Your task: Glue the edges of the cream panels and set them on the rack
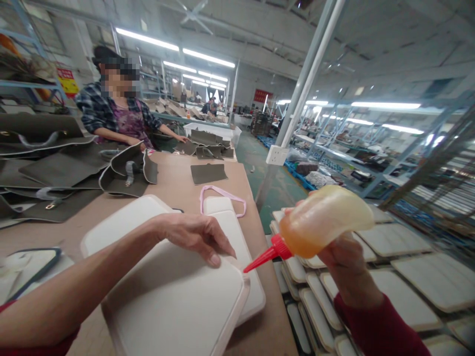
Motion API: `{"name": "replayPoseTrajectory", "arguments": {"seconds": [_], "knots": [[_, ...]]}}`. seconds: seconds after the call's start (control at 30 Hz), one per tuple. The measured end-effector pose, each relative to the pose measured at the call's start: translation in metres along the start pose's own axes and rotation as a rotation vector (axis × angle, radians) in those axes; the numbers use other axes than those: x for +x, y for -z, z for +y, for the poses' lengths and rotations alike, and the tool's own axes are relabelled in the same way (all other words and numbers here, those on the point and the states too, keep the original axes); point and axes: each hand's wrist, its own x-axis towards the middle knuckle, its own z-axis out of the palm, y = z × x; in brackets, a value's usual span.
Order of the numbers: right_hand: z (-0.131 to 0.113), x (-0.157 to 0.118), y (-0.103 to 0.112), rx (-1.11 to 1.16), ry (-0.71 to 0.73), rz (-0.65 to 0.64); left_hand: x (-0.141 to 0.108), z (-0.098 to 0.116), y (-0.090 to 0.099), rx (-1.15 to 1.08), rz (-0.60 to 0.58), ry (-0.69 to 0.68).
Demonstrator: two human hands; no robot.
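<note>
My left hand (pixel 200 237) grips the edge of a white rounded-corner panel (pixel 174 301), thumb on its face and the other fingers over the far side. The panel is tilted up towards me. In my right hand (pixel 343 252) is a soft squeeze bottle (pixel 322 217) of amber liquid, tipped over so its red nozzle (pixel 261 259) points down and left. The nozzle tip is at the panel's upper right corner; whether it touches, I cannot tell. Behind the held panel, another white padded piece (pixel 237 247) and a further white panel (pixel 126 222) rest on the table.
On the brown table (pixel 170 173) lie a pink strap loop (pixel 242 201), a dark flat piece (pixel 208 173) and dark bag parts (pixel 55 173) at left. Stacked pale panels (pixel 401 237) stand at right, beside a metal post (pixel 274 178). A co-worker (pixel 122 113) handles dark pieces across the table.
</note>
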Motion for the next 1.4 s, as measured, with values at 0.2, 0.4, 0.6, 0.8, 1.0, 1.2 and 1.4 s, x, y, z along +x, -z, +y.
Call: {"name": "replayPoseTrajectory", "arguments": {"seconds": [0.2, 0.4, 0.6, 0.8, 1.0, 1.2, 1.4], "knots": [[0.003, 0.0, -0.002, 0.028, -0.022, 0.001, -0.001, 0.001, -0.001, 0.006, 0.026, 0.025], [0.008, -0.001, 0.0, 0.04, -0.061, -0.009, -0.005, 0.001, -0.001, 0.018, 0.049, 0.012], [0.021, -0.006, 0.012, 0.007, 0.06, -0.017, -0.008, -0.004, 0.002, 0.061, 0.109, -0.015], [0.016, -0.016, 0.012, -0.022, 0.105, 0.028, -0.008, -0.013, 0.003, 0.04, 0.183, -0.049], [0.011, -0.014, 0.004, -0.043, 0.089, 0.029, -0.01, -0.018, 0.004, 0.012, 0.243, -0.051], [0.02, -0.021, 0.01, -0.024, 0.118, 0.033, -0.012, -0.019, 0.006, 0.024, 0.28, -0.039], [0.023, -0.021, 0.01, -0.054, 0.091, 0.064, -0.013, -0.02, 0.008, 0.008, 0.313, -0.059]]}}
